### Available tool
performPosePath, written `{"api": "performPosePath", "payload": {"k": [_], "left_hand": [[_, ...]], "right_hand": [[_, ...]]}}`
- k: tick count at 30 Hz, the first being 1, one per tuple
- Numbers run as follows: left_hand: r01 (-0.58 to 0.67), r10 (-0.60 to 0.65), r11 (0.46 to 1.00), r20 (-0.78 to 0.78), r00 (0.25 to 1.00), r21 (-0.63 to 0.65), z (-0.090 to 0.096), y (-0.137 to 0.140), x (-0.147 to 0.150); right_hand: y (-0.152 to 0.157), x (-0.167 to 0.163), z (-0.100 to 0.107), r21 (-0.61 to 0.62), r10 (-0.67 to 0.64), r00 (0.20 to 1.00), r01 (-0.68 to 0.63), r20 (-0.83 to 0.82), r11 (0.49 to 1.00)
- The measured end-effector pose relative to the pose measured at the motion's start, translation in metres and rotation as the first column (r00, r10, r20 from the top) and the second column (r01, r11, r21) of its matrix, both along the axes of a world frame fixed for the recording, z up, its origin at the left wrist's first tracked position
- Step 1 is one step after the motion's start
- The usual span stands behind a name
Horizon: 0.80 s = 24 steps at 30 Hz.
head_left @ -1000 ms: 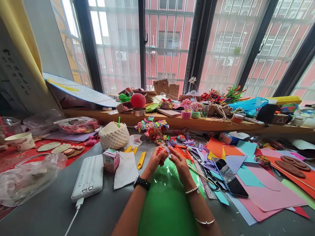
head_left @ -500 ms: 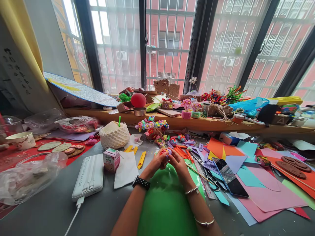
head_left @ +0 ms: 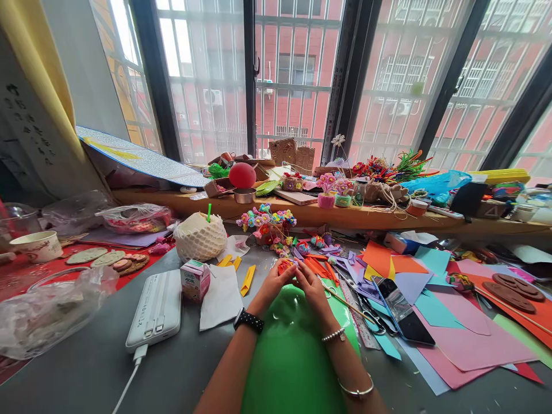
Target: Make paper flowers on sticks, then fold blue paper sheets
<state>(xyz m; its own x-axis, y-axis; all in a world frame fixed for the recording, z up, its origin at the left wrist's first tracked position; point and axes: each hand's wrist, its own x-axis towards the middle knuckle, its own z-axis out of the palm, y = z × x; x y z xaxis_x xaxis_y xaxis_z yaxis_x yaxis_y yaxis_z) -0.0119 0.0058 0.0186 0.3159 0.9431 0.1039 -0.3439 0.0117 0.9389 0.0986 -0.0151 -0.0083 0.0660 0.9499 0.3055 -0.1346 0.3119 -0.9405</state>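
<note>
My left hand (head_left: pixel 276 282) and my right hand (head_left: pixel 309 284) meet at the centre, above a large glossy green thing like a balloon (head_left: pixel 293 356). Their fingertips close on a small folded-paper piece (head_left: pixel 285 266), orange-red with some purple; the fingers cover much of it. Just beyond them lie orange folded strips (head_left: pixel 317 266) and purple paper strips (head_left: pixel 345 265). Several similar paper balls (head_left: pixel 303 248) sit behind the hands, by a bunch of colourful small flowers (head_left: pixel 266 221). A thin wooden stick (head_left: pixel 345 300) lies to the right of my right hand.
To the left are a white power bank (head_left: pixel 155 305) with a cable, a pink drink carton (head_left: pixel 195 280), a netted coconut (head_left: pixel 200 237) and yellow folded strips (head_left: pixel 247 280). A phone (head_left: pixel 401 310), scissors (head_left: pixel 376 325) and coloured paper sheets (head_left: pixel 470 328) lie right. A crowded windowsill (head_left: pixel 388 221) runs behind.
The fingers of both hands have shifted around the paper piece. My left hand has turned from a tighter curl to straighter fingers, showing more orange. The things on the table stay put.
</note>
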Motion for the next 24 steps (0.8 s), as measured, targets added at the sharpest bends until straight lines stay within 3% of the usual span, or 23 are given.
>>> {"api": "performPosePath", "payload": {"k": [3,5,9,15,24], "left_hand": [[-0.113,0.115,0.993,0.044,0.992,-0.045,0.0,0.003,-0.002],[-0.16,0.165,0.983,0.06,0.984,-0.091,0.001,0.003,-0.004],[-0.026,0.06,0.984,0.194,0.979,-0.175,0.001,0.0,-0.002],[-0.034,0.111,0.971,0.324,0.94,-0.235,-0.001,-0.004,0.006],[-0.155,0.265,0.919,0.278,0.923,-0.362,0.003,-0.006,0.01]], "right_hand": [[-0.003,-0.002,0.0,0.135,-0.149,0.967,0.122,0.207,0.983],[-0.005,-0.005,0.001,0.279,-0.233,0.908,0.138,0.347,0.95],[-0.009,-0.01,0.003,0.465,-0.358,0.788,0.104,0.501,0.879],[-0.01,-0.011,0.001,0.514,-0.434,0.718,0.124,0.544,0.849],[-0.01,-0.017,0.0,0.537,-0.447,0.712,0.117,0.541,0.835]]}}
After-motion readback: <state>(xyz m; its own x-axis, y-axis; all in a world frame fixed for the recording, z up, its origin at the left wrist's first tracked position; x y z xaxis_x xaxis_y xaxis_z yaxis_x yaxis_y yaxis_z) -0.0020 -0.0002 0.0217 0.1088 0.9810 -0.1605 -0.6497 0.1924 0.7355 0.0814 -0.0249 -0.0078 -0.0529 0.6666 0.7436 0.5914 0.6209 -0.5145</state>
